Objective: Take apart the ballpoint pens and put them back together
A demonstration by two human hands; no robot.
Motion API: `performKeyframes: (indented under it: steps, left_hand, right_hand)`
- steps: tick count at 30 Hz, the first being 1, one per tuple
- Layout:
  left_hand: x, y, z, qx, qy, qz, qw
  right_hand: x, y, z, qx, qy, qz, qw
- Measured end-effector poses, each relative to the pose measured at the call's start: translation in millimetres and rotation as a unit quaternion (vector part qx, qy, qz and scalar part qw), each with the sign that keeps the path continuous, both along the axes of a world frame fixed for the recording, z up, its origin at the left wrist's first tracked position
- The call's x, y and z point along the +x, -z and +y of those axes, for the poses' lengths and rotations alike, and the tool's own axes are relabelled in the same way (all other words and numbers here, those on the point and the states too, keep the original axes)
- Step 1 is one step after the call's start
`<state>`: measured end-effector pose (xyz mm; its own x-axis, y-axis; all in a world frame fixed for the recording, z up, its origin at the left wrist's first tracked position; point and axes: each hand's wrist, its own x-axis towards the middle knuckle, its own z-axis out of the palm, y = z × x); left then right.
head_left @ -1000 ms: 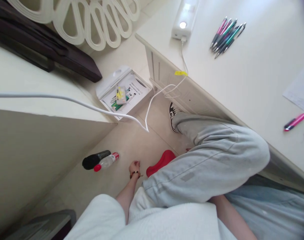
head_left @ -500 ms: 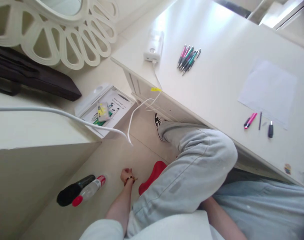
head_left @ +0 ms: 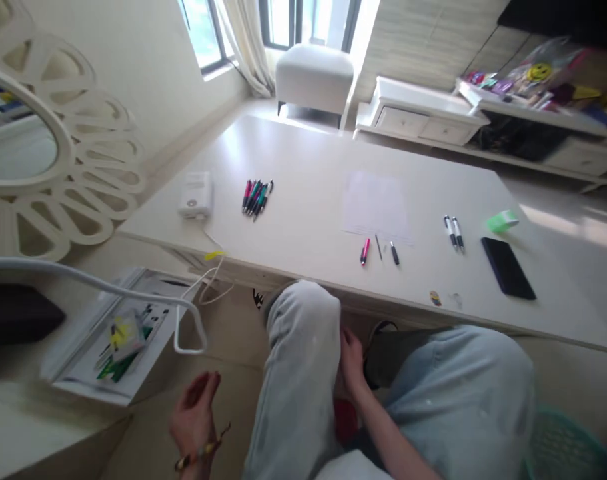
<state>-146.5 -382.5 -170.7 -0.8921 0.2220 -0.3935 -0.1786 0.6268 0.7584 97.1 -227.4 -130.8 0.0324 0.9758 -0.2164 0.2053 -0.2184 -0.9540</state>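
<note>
Okay: left grip (head_left: pixel 194 417) spread and empty, near the open white box (head_left: pixel 116 340); right grip (head_left: pixel 352 363) loosely bent against the grey trouser leg (head_left: pixel 293 380), pinching nothing; pens (head_left: pixel 256 199) lie out of reach on the tabletop (head_left: pixel 303 160).

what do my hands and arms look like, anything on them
Both forearms are bare, with no gloves or sleeves in view. The left hand has a thin cord bracelet with dark and gold beads at the wrist; the right hand shows no jewellery.
</note>
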Motion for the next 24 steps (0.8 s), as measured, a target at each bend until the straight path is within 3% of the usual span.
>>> performKeyframes:
  steps: [2,5,7,10,13,16,20,24]
  left_hand:
    - [11,-61.0,40,0.095,0.022,0.024,0.995]
    - [52,-144.9,98,0.265,0.129,-0.010,0.955]
    - [86,-187.0,134,0.363,0.205,-0.108,0.902]
    - [131,-226.9,182,0.425,0.283,-0.265,0.818]
    - [158,-245.3,220,0.437,0.320,-0.368,0.756]
    - [174,-252.4,247,0.445,0.328,-0.405,0.728]
    - [192,-251.8,273,0.436,0.344,-0.413,0.722]
    - [194,-234.3,305,0.388,0.417,-0.324,0.755]
  right_hand:
    - [10,-17.6,7,0.013,0.019,-0.009,1.000]
    - [26,-66.5,17,0.088,-0.013,-0.008,0.996]
    - [34,-106.8,28,0.171,-0.073,0.004,0.982]
    - [45,-160.1,57,0.318,-0.118,0.022,0.941]
    - [55,-193.0,89,0.395,-0.116,0.027,0.911]
    - [63,-207.2,115,0.429,-0.100,0.018,0.898]
    - [75,-205.5,140,0.435,-0.074,0.012,0.897]
    - [89,-189.1,165,0.389,-0.040,0.018,0.920]
